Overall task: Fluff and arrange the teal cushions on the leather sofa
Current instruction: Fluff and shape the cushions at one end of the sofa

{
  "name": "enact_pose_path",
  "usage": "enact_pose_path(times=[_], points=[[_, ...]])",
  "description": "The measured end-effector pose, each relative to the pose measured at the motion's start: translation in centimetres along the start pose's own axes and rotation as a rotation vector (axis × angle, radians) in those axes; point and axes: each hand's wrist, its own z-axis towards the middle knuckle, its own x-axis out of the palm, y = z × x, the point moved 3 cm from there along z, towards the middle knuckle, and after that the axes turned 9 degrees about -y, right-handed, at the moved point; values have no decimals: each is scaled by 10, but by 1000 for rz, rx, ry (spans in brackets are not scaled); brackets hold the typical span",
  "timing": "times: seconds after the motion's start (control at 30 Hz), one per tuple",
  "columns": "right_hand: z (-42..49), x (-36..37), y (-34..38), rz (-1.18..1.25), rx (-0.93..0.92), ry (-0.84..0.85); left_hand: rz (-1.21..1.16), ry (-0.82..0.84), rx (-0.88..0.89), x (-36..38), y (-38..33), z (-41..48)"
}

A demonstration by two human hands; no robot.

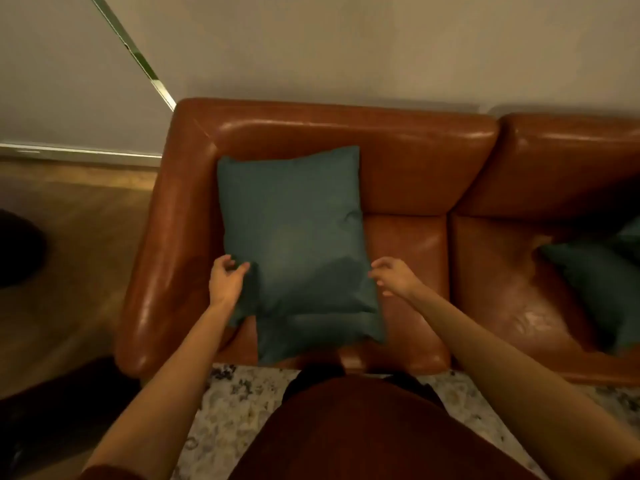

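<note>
A teal cushion [294, 244] leans against the backrest in the left corner of the brown leather sofa [408, 174], and its lower edge reaches the front of the seat. My left hand [227, 280] is at the cushion's lower left edge with curled fingers, touching the fabric but holding nothing. My right hand [394, 275] hovers at the lower right edge with fingers apart. A second teal cushion [599, 289] lies flat on the right seat, partly cut off by the frame.
The sofa's left armrest [159, 258] borders a wooden floor [69, 220]. A speckled rug [235, 400] lies under my feet in front of the sofa. A dark object [17, 251] sits on the floor at far left. A plain wall stands behind.
</note>
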Motion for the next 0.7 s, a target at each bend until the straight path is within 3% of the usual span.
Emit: enact_pose_path(times=[0.07,0.2,0.3,0.53,0.7], points=[[4,10,5,-46,36,-15,42,-36,-60,-6,2,19],[15,28,-2,-90,68,32,-28,92,-277,-2,6,24],[41,40,-17,-149,7,63,1,110,-271,-3,10,33],[6,49,37,-318,-165,62,-75,174,-302,5,9,20],[7,60,36,-299,-125,91,-54,166,-297,9,7,4]])
